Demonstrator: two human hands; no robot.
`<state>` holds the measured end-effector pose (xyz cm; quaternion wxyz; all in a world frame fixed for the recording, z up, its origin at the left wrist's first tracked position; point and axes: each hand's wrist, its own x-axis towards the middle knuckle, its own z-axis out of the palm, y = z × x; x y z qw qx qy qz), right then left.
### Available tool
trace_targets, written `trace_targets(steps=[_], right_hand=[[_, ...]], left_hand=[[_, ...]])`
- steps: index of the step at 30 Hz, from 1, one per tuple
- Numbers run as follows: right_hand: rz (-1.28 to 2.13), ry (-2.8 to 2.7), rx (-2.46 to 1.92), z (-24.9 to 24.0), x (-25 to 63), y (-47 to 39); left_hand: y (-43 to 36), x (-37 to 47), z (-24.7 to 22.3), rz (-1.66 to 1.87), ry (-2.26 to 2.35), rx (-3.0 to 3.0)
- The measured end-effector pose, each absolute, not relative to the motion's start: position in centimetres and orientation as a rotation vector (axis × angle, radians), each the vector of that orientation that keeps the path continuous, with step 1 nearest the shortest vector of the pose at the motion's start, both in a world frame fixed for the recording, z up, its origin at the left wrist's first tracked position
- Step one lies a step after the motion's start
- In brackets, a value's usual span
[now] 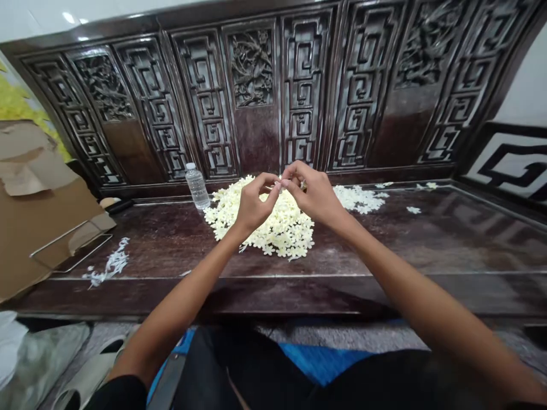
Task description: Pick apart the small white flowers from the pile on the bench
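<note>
My left hand [257, 200] and my right hand [311, 191] meet at the fingertips above a heap of pale yellow artificial flowers [277, 230]. Both hands are pinched closed. Between the fingertips is something small and whitish, too tiny to make out. The flower heap lies on the dark wooden bench seat [166, 239], directly below and behind my hands. More white flowers [361, 199] spread to the right of the heap, partly behind my right hand.
A clear plastic bottle [197, 187] stands left of the heap. Farther left are white stringy pieces [110, 265], a bent wire frame [72, 247] and a cardboard box [40, 210]. The bench's carved backrest [260, 131] rises behind. A few loose flowers [413, 210] lie at the right.
</note>
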<state>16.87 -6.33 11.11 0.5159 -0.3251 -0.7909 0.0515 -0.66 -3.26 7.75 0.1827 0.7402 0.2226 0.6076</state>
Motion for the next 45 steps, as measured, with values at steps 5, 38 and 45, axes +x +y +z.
trace_targets(steps=[5, 38, 45], right_hand=[[0.206, -1.893, -0.870, 8.8, 17.4, -1.3], [1.313, -1.527, -0.598, 0.0, 16.3, -6.6], [1.274, -1.495, -0.534, 0.3, 16.2, -7.7]], left_hand=[[0.2, 0.6, 5.6, 1.631, 0.689, 1.886], [-3.2, -2.7, 2.0, 1.708, 0.473, 2.747], [-4.1, -2.5, 2.8, 1.738, 0.376, 2.812]])
